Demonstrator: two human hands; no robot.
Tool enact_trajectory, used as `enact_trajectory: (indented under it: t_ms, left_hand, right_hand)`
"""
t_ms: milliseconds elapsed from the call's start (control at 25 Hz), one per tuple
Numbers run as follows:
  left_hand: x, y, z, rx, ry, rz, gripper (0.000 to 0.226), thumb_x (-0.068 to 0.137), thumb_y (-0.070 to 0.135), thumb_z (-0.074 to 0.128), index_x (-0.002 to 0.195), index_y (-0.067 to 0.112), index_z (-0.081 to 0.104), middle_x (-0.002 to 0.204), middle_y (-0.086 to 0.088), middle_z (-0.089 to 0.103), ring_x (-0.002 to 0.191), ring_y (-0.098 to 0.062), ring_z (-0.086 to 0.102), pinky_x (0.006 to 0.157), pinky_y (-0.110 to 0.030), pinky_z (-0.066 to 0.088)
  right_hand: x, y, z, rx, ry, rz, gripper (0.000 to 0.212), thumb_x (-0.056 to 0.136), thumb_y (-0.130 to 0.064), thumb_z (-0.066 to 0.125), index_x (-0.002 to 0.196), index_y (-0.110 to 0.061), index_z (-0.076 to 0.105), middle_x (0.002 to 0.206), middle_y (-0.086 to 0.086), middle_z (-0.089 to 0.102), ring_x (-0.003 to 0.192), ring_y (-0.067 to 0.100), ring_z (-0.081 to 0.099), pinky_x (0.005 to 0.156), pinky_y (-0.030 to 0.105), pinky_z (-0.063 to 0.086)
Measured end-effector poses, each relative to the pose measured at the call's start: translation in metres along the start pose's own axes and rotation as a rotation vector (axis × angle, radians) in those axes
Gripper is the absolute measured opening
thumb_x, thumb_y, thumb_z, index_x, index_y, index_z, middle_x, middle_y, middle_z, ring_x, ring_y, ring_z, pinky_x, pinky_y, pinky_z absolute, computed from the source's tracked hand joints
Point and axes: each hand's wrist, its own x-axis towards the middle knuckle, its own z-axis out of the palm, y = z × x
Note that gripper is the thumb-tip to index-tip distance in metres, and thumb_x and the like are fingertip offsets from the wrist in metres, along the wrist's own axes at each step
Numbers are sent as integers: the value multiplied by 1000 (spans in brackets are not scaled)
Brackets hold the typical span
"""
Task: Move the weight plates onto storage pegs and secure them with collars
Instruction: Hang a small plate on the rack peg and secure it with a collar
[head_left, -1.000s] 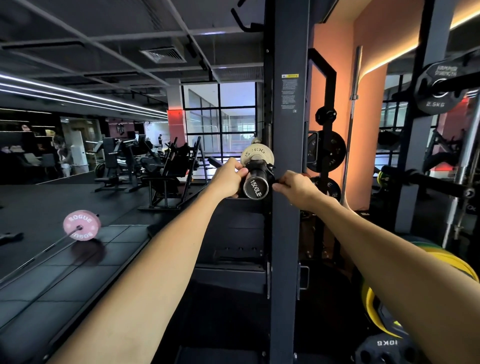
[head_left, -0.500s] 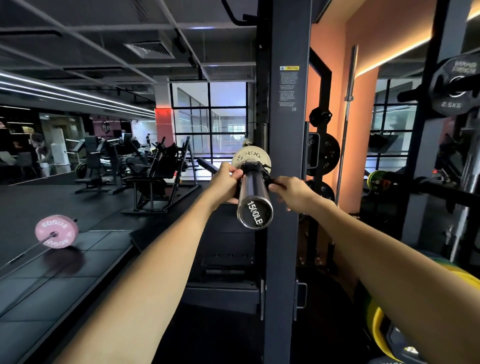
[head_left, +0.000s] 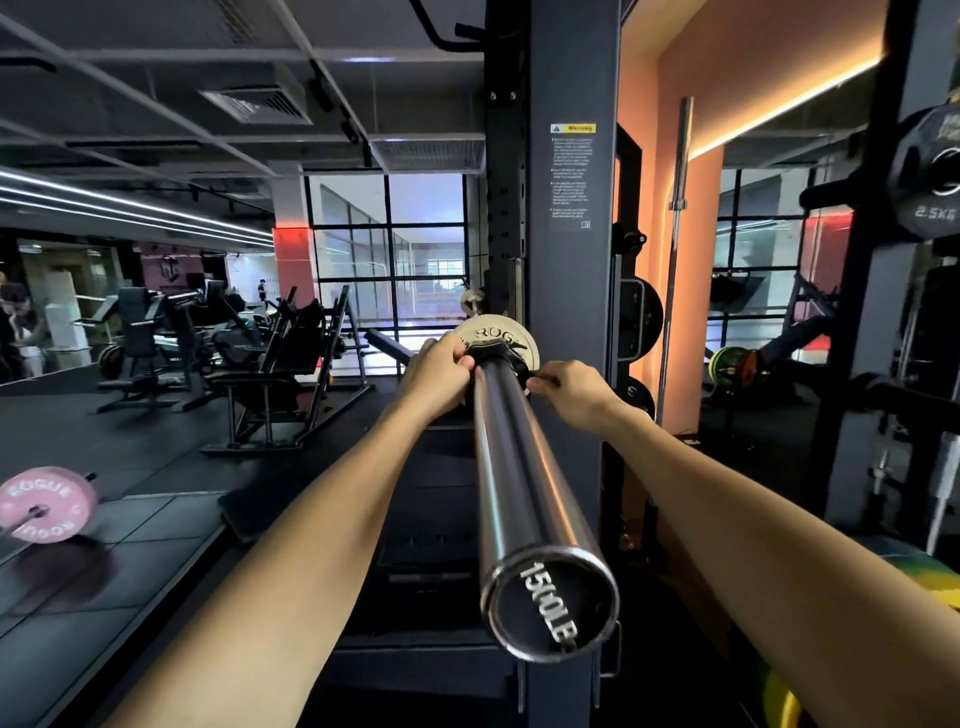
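Note:
A chrome barbell sleeve (head_left: 519, 483) points straight at me, its end cap marked 1500LB. Far down the sleeve sits a small pale plate (head_left: 496, 335) with dark lettering. Pressed against its near face is a black collar (head_left: 493, 356) around the sleeve. My left hand (head_left: 441, 371) grips the collar's left side with fingers curled over it. My right hand (head_left: 563, 387) pinches the collar's right side, where a lever seems to be. Both forearms stretch out along the sleeve.
A dark rack upright (head_left: 571, 260) with a warning label stands just right of the sleeve. Black plates (head_left: 641, 325) hang on pegs behind it. A 2.5KG plate (head_left: 930, 176) hangs top right. A pink plate (head_left: 44, 504) on a bar lies on the floor, left. Coloured plates (head_left: 779, 696) show bottom right.
The view has drawn much closer to the sleeve's end, which now looms large. Both hands stay on the collar against the pale plate.

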Motion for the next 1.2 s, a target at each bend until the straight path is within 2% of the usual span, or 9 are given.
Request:
enact_trajectory:
  t_ms: [120,200,360,480,600,760,960,1080,1200]
  left_hand:
    - [21,-8,8,-5,-8,6,22,93,21,51,113,15,57,110,-9,59,101,-29,55,81,-35,42]
    - [28,-8,9,-10,2,30,31,93,18,51,123,13,56,100,-7,57,92,-26,52,76,-33,40]
    - [32,-9,5,-33,-12,54,5,92,17,53,93,13,57,97,-9,57,88,-25,51,70,-31,36]
    - [31,-10,5,-42,-14,46,7,91,16,53,85,14,50,96,-9,56,86,-25,50,68,-30,33]
    - [27,-10,6,-78,-15,41,1,93,14,52,93,14,53,92,-8,53,87,-25,49,65,-29,30]
    - [23,-10,10,-150,9,12,14,95,11,50,108,12,56,96,-4,52,89,-21,45,70,-28,30]
    - [23,-10,10,-133,2,0,4,95,12,50,92,14,48,92,-7,52,85,-22,44,65,-30,28]
    - [22,-10,9,-152,-11,14,4,95,12,50,93,15,47,92,-4,50,85,-20,43,63,-29,29]
    - [20,-6,5,-138,-9,31,7,95,10,49,99,16,51,94,-4,50,86,-20,43,61,-27,31]
  right_hand:
    - [20,8,10,1,15,6,22,96,-28,56,96,-12,70,74,0,59,68,19,53,66,26,36]
    - [29,13,12,48,9,22,18,94,-28,59,87,-14,69,69,2,60,63,19,53,62,28,42]
    - [34,14,9,63,-18,17,16,91,-25,64,79,-15,67,75,11,65,65,18,56,50,21,46]
    - [34,13,10,123,36,53,15,88,-23,68,73,-20,67,74,15,67,59,20,57,66,36,55]
    - [32,12,8,166,116,77,12,84,-22,73,85,-11,72,71,10,67,60,18,56,72,34,53]
    - [29,6,2,166,211,58,16,83,-22,74,89,-7,73,72,3,64,68,17,55,66,24,41]
    - [32,-11,-8,123,326,-40,18,85,-11,69,104,-10,71,90,1,69,82,12,59,74,15,39]
    - [40,-21,-4,152,337,-73,31,87,-8,65,118,-11,64,107,8,72,99,20,65,86,21,46]
    - [41,-21,-5,124,312,-68,31,89,-11,63,121,-11,63,111,9,70,105,23,64,87,20,44]
